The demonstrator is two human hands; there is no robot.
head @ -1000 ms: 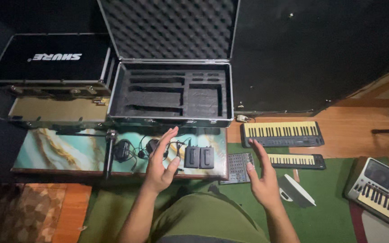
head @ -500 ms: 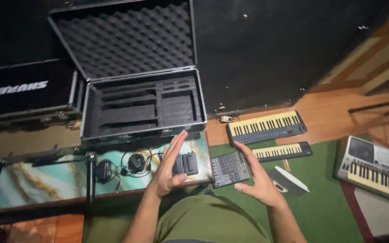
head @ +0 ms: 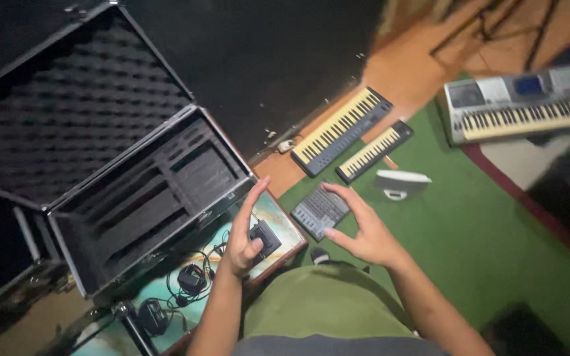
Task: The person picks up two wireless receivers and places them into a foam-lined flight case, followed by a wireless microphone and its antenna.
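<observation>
My left hand (head: 242,234) hovers with fingers spread over a small black box-shaped device (head: 265,238) lying on a marbled teal board (head: 284,221). My right hand (head: 363,227) is spread open just right of a small grey button controller (head: 320,211) on the green carpet, its fingertips at the controller's edge. Neither hand grips anything. In front of the board stands an open flight case (head: 146,204) with black foam slots and an egg-crate foam lid (head: 67,112).
Two small keyboards (head: 341,130) (head: 374,150) lie on the wooden floor and the carpet edge. A white wedge-shaped object (head: 400,183) sits beside them. A large grey keyboard (head: 522,105) is far right. Black devices with cables (head: 189,280) lie on the board.
The view has swung and tilted to the right, bringing the big grey keyboard into view. Both hands stay spread near the black device and the controller, the right one now closer to the controller.
</observation>
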